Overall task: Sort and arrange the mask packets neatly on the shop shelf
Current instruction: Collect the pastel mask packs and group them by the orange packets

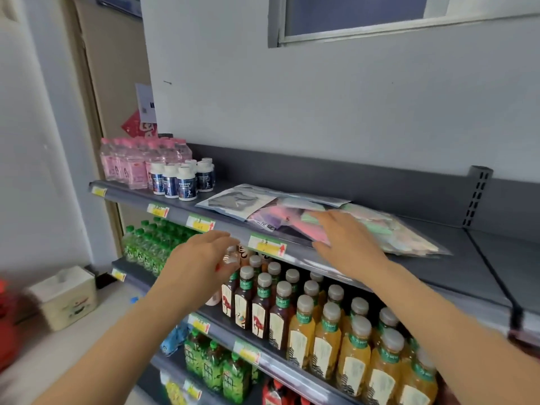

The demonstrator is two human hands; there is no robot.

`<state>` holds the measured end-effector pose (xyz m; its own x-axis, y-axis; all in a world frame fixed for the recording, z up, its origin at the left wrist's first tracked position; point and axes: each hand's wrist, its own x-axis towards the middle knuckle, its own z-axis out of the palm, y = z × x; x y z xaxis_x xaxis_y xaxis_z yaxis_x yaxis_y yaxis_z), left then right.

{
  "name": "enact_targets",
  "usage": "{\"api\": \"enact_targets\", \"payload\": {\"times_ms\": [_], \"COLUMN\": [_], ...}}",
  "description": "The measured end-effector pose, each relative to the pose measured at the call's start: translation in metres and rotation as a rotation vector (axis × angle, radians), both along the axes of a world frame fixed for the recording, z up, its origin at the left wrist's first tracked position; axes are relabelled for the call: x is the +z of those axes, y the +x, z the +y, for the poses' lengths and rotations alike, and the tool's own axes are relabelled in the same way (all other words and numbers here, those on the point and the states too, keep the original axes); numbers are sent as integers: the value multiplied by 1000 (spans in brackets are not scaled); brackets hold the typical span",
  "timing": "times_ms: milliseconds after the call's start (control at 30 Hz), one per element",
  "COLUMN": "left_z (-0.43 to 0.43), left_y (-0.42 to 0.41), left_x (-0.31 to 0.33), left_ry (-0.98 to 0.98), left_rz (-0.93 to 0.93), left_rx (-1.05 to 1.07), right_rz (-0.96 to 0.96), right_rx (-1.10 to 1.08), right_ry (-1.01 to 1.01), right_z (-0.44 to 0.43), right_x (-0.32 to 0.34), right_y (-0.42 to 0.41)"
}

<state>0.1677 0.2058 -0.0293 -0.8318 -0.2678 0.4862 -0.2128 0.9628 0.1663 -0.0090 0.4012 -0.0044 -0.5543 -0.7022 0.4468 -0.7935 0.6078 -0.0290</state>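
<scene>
Bright, even, diffuse light; shadows soft.
Motion blur on right hand [347,244] and packets [382,229] at 3 o'clock; red object [5,323] smeared at 8 o'clock; shelf [473,258] lines bow near edges.

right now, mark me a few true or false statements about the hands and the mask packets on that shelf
1. The right hand rests on the mask packets. True.
2. The left hand grips a packet. False: it seems to hold nothing and hovers in front of the shelf edge.
3. The packets lie on the top shelf. True.
4. The white-capped bottles stand to the right of the packets. False: they stand to the left.
5. The packets form one squared-up stack. False: they overlap askew, spread along the shelf.
</scene>
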Motion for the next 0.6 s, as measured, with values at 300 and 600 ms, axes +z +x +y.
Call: {"api": "enact_targets", "payload": {"times_ms": [300, 600], "left_z": [-54, -120], "left_y": [-80, -178], "left_x": [6, 9], "left_ry": [-73, 108], "left_rz": [10, -194], "left_rx": [-19, -32], "right_rz": [-277, -238], "right_rx": [-6, 29], "right_ry": [154, 335], "right_z": [-82, -132], "right_x": [22, 41], "right_y": [-98, -166]}}
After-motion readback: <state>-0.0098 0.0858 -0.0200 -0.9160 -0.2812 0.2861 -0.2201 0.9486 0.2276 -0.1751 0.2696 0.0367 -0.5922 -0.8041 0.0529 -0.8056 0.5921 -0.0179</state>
